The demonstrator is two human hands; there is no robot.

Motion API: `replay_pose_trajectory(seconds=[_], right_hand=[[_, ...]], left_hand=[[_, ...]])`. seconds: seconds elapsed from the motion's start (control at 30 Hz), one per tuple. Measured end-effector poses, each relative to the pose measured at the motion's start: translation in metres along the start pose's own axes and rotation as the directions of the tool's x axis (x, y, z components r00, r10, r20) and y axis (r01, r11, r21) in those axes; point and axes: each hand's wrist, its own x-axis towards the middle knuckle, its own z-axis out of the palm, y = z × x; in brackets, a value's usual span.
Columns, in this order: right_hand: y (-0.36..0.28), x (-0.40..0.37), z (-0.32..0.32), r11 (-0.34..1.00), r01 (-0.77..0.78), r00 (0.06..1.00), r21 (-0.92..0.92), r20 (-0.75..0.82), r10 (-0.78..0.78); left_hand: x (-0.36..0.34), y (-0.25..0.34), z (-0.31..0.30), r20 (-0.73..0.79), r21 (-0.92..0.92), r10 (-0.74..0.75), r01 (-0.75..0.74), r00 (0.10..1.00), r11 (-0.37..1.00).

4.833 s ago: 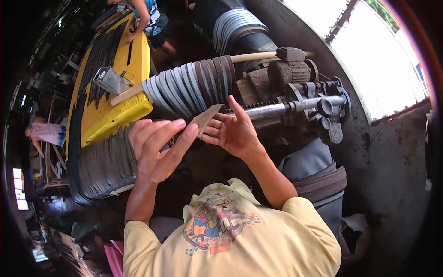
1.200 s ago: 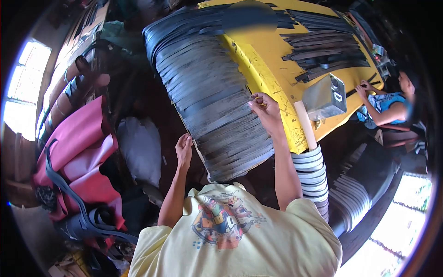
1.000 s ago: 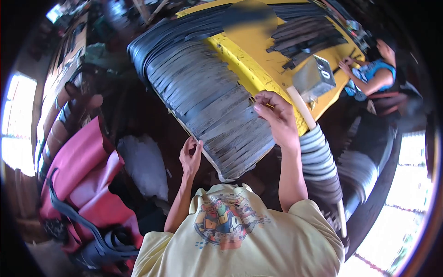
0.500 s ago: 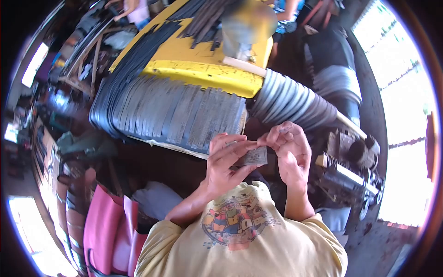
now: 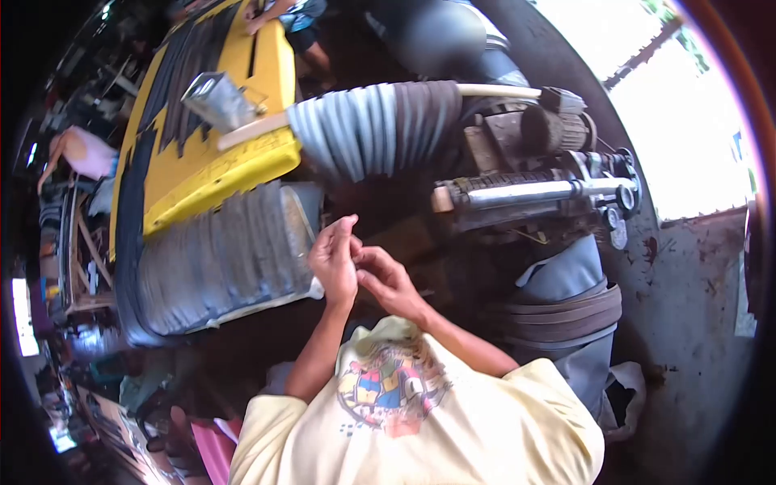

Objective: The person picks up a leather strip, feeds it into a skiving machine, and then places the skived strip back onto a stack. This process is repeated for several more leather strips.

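My left hand (image 5: 331,263) is raised in front of my chest with its fingers closed together and the index fingertip pointing up. Against it, my right hand (image 5: 390,283) has its fingers curled and its thumb bent in, the tips meeting the left hand. Whatever lies between the fingers is hidden. Just left of my hands is a padded bench end (image 5: 218,263) draped with a row of grey strips.
Behind the strips is a yellow table (image 5: 267,162) with dark strips and a metal can (image 5: 218,101). Coiled grey and brown bands (image 5: 372,129) hang on a wooden pole. A roller machine (image 5: 525,194) stands at right, above rolled sheets (image 5: 558,319). Other people work at the back left.
My view has swung to the right, so the bench sits further left. The small grey rectangular piece seen in my left hand is out of sight. My hands are closer together.
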Motion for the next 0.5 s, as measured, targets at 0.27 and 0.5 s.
replay_pose_trajectory(seconds=[0.27, 0.5], right_hand=[[-0.083, -0.054, -0.068, 0.997, -0.066, 0.99, -0.048, -0.126, 0.059], [-0.13, -0.099, -0.098, 0.581, 0.072, 0.677, -0.81, -0.388, -0.625]], left_hand=[[-0.025, -0.004, 0.084, 0.262, -0.351, 0.03, 0.067, 0.965, 0.934], [-0.019, 0.004, 0.146, 0.41, -0.06, 0.173, -0.163, 0.895, 0.985]])
